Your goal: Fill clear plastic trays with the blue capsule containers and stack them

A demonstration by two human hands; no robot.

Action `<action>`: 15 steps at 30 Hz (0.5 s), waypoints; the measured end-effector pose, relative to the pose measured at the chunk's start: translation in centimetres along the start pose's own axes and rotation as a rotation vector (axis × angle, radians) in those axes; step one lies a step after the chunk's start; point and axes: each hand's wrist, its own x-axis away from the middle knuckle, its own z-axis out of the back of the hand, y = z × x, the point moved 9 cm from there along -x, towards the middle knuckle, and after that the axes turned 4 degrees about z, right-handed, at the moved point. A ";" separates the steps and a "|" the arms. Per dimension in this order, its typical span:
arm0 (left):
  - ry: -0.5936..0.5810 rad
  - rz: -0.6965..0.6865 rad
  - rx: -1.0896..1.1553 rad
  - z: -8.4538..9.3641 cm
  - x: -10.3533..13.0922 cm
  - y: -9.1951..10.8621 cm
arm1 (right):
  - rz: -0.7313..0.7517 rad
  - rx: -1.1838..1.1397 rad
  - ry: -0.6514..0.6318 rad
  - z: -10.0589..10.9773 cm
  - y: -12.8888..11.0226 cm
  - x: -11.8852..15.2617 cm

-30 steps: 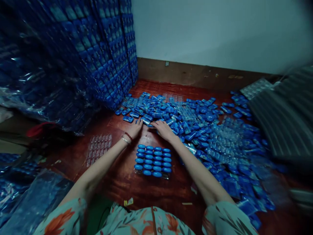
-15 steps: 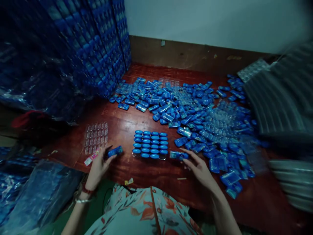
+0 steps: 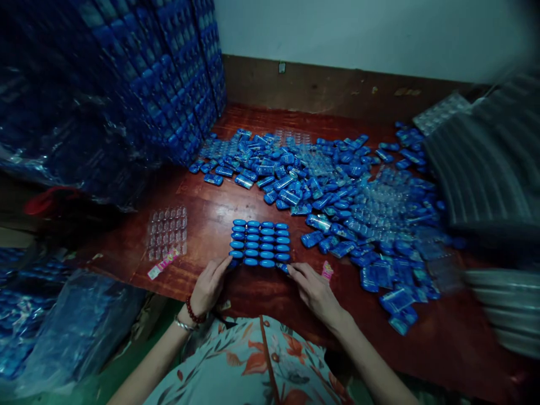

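A clear tray holds rows of small blue plastic packs (image 3: 259, 246), standing on edge with their rounded blue ends up. At its near left corner, my left hand (image 3: 211, 281) is closed on a blue pack (image 3: 234, 262), mostly hidden by my fingers. My right hand (image 3: 310, 287) pinches another blue pack (image 3: 283, 268) at the near right corner. Both packs touch or nearly touch the front row; how deep they sit in the tray I cannot tell.
A heap of loose blue packs (image 3: 291, 197) mixed with clear trays spreads over the red-brown table (image 3: 202, 208). An unfilled clear tray (image 3: 167, 230) lies left, beside a pink strip (image 3: 163, 264). Wrapped blue stacks (image 3: 169, 90) rise behind left; stacked clear trays (image 3: 481, 163) stand right.
Both hands have moved inward, bringing their blue packs from either side to the tray's near corners. A pink strip now shows on the table where my right hand was.
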 end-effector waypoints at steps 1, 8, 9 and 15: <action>-0.004 -0.047 0.000 0.0 -0.2 0.2 | 0.016 0.028 -0.072 -0.1 -0.3 -0.4; -0.181 -0.295 -0.069 -0.5 -2.0 1.8 | 0.016 0.033 -0.285 -0.3 0.1 -3.2; -0.195 -0.312 -0.089 -0.5 -2.1 1.9 | 0.006 -0.006 -0.276 -0.3 0.3 -3.3; -0.189 -0.244 -0.084 -0.8 -2.2 1.3 | -0.087 -0.262 -0.084 -0.1 1.4 -1.0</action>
